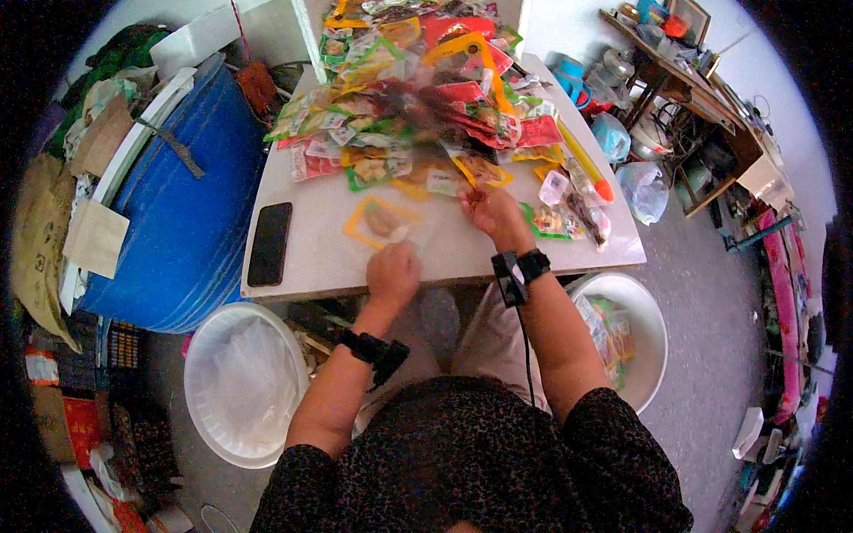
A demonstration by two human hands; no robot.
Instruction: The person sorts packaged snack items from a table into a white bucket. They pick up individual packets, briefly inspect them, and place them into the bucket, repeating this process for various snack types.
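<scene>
A white table (320, 246) bears a heap of small sealed food packets (373, 120) with yellow, green and red edges. My left hand (394, 272) is curled near the front edge, at the lower corner of a blurred yellow-edged packet (383, 220); whether it grips that packet is unclear. My right hand (490, 213) has its fingers bent at the near side of the heap, by another yellow-edged packet (480, 170); its hold is also unclear. To its right lie a green-edged packet (553, 223) and a dark, narrow packet (588, 216). Part of the heap is blurred.
A black phone (269, 244) lies at the table's left. Below stand a white tub with clear plastic (200, 400) and a white bucket (656, 353) holding packets. A large blue barrel (193, 200) stands left, a cluttered wooden shelf (706, 86) right. A yellow tube (586, 160) lies beside the heap.
</scene>
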